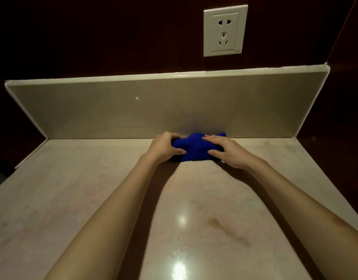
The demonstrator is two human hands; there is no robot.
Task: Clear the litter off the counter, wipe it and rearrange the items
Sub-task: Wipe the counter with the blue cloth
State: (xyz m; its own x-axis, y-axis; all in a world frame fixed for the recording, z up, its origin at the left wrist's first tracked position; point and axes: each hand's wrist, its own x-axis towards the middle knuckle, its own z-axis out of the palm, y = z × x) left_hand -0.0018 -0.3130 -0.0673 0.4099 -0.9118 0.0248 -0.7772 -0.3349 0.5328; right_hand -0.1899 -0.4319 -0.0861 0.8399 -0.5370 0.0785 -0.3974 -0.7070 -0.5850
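Note:
A bunched blue cloth [194,148] lies on the pale marble counter [93,199], close against the backsplash. My left hand [165,147] grips its left end, fingers curled over the top and thumb at the front. On the cloth's right end rests my right hand [224,151], fingers laid over the top and thumb pressed against the front. Both forearms stretch across the counter from the near edge. No litter or other items are in sight on the counter.
A low beige backsplash [113,110] runs along the counter's far edge. Above it, a white wall socket [224,30] sits on the dark wall. The counter's left edge [30,154] drops off beside a dark gap.

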